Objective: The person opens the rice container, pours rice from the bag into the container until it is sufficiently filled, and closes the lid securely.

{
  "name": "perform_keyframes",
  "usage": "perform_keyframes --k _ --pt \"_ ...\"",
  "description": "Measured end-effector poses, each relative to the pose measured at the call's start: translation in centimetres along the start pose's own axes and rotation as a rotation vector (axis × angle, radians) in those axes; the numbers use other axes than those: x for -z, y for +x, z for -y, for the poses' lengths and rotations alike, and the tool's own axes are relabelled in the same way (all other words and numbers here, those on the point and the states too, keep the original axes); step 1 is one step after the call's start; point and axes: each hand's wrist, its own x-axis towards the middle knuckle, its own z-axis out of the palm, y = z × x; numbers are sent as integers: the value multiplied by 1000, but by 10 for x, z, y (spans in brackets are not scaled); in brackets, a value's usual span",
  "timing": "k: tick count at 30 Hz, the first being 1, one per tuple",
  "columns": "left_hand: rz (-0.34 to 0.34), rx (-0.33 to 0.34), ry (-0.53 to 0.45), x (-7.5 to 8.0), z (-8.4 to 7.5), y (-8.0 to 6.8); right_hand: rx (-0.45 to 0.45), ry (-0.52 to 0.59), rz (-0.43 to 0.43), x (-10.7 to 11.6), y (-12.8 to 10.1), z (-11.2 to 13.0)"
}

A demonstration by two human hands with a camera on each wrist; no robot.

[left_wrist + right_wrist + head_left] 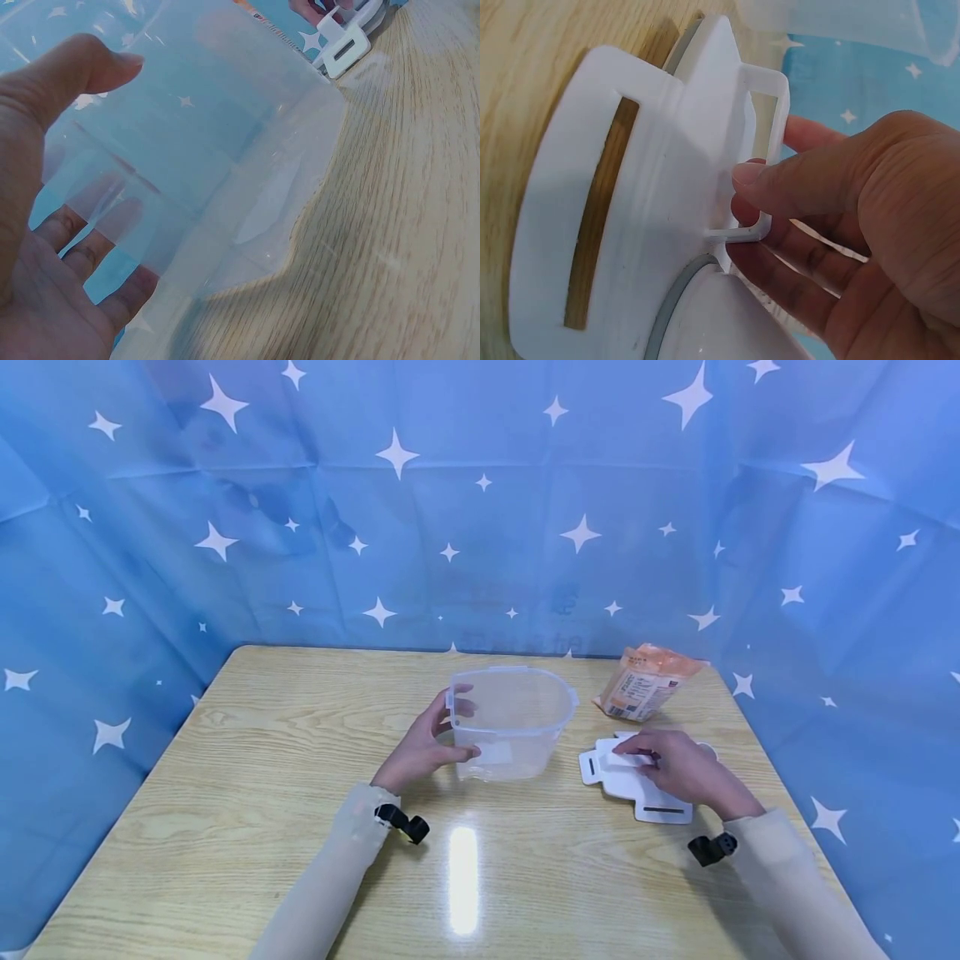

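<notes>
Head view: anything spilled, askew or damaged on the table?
No spill shows. The orange bag slumps, its top leaning to picture right. The bottom edge of the clear container looks uneven near the left hand, oddly wavy against its smooth rim; moulding or damage, I can't tell.

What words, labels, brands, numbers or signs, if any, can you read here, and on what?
None reads clearly.
Orange packet: printed label, too small to read.
Blue backdrop: faint characters, too blurred to read.
Clear tub and white plastic piece: no legible writing.
</notes>
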Motion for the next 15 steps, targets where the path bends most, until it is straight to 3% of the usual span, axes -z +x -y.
perform_keyframes --k 8,15 --pt "9 -1 -15 1 2 1 -39 -1 10 2 -1 1" --pt "12 -5 -28 1 2 1 7 26 -49 8 0 5"
